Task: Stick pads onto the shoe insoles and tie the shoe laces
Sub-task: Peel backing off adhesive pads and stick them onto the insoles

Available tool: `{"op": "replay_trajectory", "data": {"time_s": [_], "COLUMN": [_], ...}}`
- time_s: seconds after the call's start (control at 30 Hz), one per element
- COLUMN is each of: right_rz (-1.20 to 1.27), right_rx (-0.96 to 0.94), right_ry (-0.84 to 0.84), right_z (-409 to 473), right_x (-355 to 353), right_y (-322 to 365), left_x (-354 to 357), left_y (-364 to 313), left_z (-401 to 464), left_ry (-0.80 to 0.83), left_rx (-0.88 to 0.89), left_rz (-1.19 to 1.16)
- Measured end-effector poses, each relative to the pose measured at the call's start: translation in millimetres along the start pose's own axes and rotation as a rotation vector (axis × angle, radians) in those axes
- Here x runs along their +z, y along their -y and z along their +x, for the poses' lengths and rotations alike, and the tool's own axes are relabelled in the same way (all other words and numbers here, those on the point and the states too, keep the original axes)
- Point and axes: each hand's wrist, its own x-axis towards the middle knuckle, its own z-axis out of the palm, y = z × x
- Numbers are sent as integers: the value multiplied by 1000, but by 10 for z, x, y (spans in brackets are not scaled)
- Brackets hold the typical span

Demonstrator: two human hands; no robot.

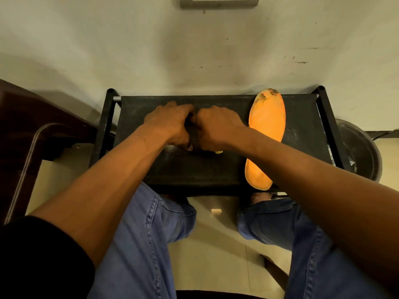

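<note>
— So, starting at the bottom of the frame, what do you see?

— Blue jeans (138,244) over both knees, and a pale tiled floor (213,251) between them with a small light scrap (216,211) lying on it. Both bare forearms reach up toward the middle.

— And the hands?

— They meet at the centre, above a black fabric rack (194,169). The left hand (172,124) and the right hand (216,126) are knuckle to knuckle, fingers curled downward. Between them sits a dark pad (193,138), gripped from both sides; only a narrow strip of it shows between the fingers. Just below the right hand a small yellow tip (219,151) peeks out; I cannot tell what it belongs to.

— Where is the insole?

— An orange insole (266,126) lies flat on the rack at centre right, just beside the right hand. The right wrist crosses over its middle. Its worn toe end points to the top of the frame, and its heel reaches the rack's near edge. The fingers do not touch it.

— Farther back?

— A dark round bin (358,152) at the right, brown wooden furniture (32,117) at the left, and a scuffed pale wall (194,50) across the top.
</note>
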Motion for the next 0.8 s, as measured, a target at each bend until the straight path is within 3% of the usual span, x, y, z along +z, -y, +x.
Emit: {"op": "replay_trajectory", "data": {"time_s": [0.1, 0.3, 0.53, 0.8], "right_rz": [-6, -69, 116, -63], "right_rx": [5, 197, 107, 279], "right_ry": [5, -63, 135, -24], "right_z": [-7, 34, 67, 39], "right_x": [10, -127, -76, -206], "right_y": [41, -256, -156, -464], "left_x": [-2, -6, -7, -8], "left_y": [1, 33, 3, -16], "left_z": [-3, -26, -8, -54], "left_ry": [-2, -7, -14, -22], "left_rx": [1, 22, 19, 28], "left_rz": [-5, -45, -6, -21]}}
